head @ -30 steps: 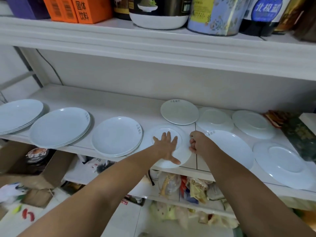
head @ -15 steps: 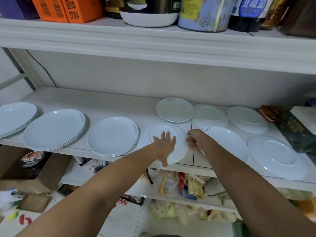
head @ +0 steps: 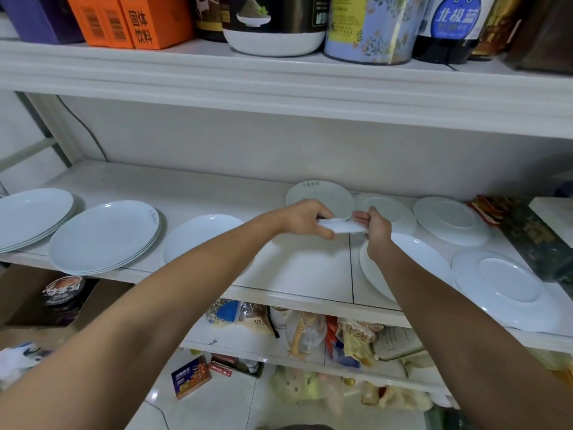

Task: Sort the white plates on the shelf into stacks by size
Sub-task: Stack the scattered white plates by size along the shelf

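A small white plate (head: 341,226) is lifted off the shelf, seen nearly edge-on. My left hand (head: 305,217) grips its left rim and my right hand (head: 373,226) pinches its right rim. Behind it lie a small plate with printed text (head: 322,193), another small plate (head: 392,209) and a third (head: 449,218). A larger plate (head: 409,259) lies under my right forearm, and one more (head: 508,287) at the front right. On the left stand three stacks of large plates (head: 28,215), (head: 102,237), (head: 201,237); my left arm covers part of the third.
The white shelf (head: 304,274) has bare room under the lifted plate. The upper shelf (head: 279,85) carries boxes, jars and tins. Dark packets (head: 533,237) sit at the right end. Bags crowd the lower shelf, and a cardboard box (head: 59,302) stands below left.
The small plate lay flat on the shelf front under my left palm, my right hand at its rim. Both hands now hold it lifted and farther back.
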{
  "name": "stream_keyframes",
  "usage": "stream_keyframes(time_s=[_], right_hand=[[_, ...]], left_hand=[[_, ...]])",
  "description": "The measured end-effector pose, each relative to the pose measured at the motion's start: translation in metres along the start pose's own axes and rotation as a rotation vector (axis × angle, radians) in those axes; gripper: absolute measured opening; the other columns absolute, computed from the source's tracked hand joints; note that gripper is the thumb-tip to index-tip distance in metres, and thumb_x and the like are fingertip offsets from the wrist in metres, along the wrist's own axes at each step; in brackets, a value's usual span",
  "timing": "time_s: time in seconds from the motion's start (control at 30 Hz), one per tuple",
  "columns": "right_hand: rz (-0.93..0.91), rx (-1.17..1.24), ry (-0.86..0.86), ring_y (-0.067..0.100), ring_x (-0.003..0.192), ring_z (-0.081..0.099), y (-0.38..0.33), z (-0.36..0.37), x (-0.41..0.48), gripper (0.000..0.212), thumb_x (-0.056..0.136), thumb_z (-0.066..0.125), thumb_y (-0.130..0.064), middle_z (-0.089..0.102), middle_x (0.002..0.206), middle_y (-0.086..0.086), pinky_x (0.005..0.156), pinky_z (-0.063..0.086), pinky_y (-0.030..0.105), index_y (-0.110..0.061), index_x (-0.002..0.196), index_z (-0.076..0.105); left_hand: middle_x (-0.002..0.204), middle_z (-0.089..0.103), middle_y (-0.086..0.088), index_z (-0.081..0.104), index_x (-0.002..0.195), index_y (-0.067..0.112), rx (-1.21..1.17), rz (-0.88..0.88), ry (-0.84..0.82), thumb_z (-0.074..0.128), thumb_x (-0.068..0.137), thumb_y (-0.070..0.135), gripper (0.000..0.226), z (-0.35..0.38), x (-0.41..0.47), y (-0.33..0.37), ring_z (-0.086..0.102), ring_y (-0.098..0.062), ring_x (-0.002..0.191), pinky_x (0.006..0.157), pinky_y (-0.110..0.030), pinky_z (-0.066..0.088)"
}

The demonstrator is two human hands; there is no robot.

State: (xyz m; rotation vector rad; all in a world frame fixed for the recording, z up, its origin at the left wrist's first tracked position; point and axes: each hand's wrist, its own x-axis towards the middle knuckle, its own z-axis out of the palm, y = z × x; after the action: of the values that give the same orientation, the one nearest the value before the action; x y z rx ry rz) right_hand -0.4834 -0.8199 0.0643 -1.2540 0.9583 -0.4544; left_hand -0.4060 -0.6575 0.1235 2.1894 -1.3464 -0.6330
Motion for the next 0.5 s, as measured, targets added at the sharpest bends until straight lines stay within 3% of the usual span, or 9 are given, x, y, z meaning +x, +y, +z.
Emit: stream_keyframes(time_s=[0.07, 0.17, 0.23, 0.27, 0.33, 0.4, 0.5], right_hand=[[0.012, 0.049, -0.006, 0.016, 0.081, 0.055, -0.003, -0.002, -0.002, 0.044, 0.102, 0.034, -0.034, 0.06, 0.077, -0.002, 0.084, 0.041, 0.021, -0.014, 0.076, 0.063], [0.008, 0.032, -0.044, 0.022, 0.112, 0.053, -0.005, -0.002, -0.006, 0.049, 0.104, 0.028, -0.037, 0.061, 0.122, 0.011, 0.103, 0.034, 0.03, -0.005, 0.123, 0.06], [0.036, -0.012, -0.093, 0.022, 0.125, 0.049, -0.007, 0.0, -0.01, 0.052, 0.103, 0.025, -0.04, 0.054, 0.138, 0.008, 0.109, 0.03, 0.032, -0.007, 0.135, 0.051], [0.065, -0.032, -0.126, 0.02, 0.123, 0.05, -0.006, 0.001, -0.012, 0.053, 0.103, 0.024, -0.043, 0.059, 0.132, 0.003, 0.108, 0.032, 0.033, -0.01, 0.134, 0.052], [0.125, -0.062, -0.163, 0.015, 0.102, 0.057, -0.003, 0.002, -0.016, 0.053, 0.101, 0.024, -0.05, 0.069, 0.103, -0.007, 0.096, 0.039, 0.03, -0.017, 0.121, 0.059], [0.157, -0.094, -0.155, 0.018, 0.098, 0.058, 0.002, 0.001, -0.015, 0.054, 0.099, 0.026, -0.053, 0.065, 0.106, -0.002, 0.095, 0.039, 0.032, -0.017, 0.122, 0.058], [0.205, -0.088, -0.159, 0.024, 0.094, 0.063, 0.004, 0.001, -0.016, 0.058, 0.099, 0.027, -0.053, 0.062, 0.115, 0.01, 0.091, 0.045, 0.034, -0.011, 0.126, 0.057]], left_hand=[[0.1, 0.064, 0.0, 0.068, 0.117, 0.004, -0.207, -0.025, 0.116, 0.069, 0.085, 0.019, 0.036, -0.012, -0.002, 0.004, 0.056, -0.008, 0.091, 0.076, -0.016, 0.043], [0.1, 0.065, 0.001, 0.068, 0.115, 0.003, -0.414, -0.072, 0.335, 0.066, 0.089, 0.018, 0.031, -0.024, -0.001, 0.005, 0.057, -0.002, 0.081, 0.063, 0.001, 0.04], [0.102, 0.063, 0.003, 0.068, 0.116, 0.003, -0.543, -0.137, 0.447, 0.065, 0.09, 0.021, 0.032, -0.029, -0.002, 0.004, 0.057, -0.005, 0.087, 0.069, -0.002, 0.043], [0.103, 0.063, 0.002, 0.067, 0.116, 0.004, -0.622, -0.185, 0.507, 0.064, 0.09, 0.024, 0.033, -0.03, -0.003, 0.002, 0.057, -0.008, 0.092, 0.077, -0.01, 0.044], [0.105, 0.064, -0.003, 0.065, 0.117, 0.004, -0.814, -0.28, 0.6, 0.062, 0.091, 0.027, 0.035, -0.029, -0.003, -0.008, 0.059, -0.016, 0.098, 0.086, -0.025, 0.046], [0.112, 0.066, -0.01, 0.063, 0.12, 0.003, -0.99, -0.37, 0.621, 0.06, 0.092, 0.029, 0.038, -0.022, -0.002, -0.022, 0.062, -0.022, 0.098, 0.088, -0.032, 0.049], [0.116, 0.065, -0.013, 0.061, 0.124, 0.004, -1.061, -0.514, 0.559, 0.057, 0.093, 0.037, 0.046, -0.005, -0.004, -0.041, 0.063, -0.028, 0.1, 0.095, -0.041, 0.05]])
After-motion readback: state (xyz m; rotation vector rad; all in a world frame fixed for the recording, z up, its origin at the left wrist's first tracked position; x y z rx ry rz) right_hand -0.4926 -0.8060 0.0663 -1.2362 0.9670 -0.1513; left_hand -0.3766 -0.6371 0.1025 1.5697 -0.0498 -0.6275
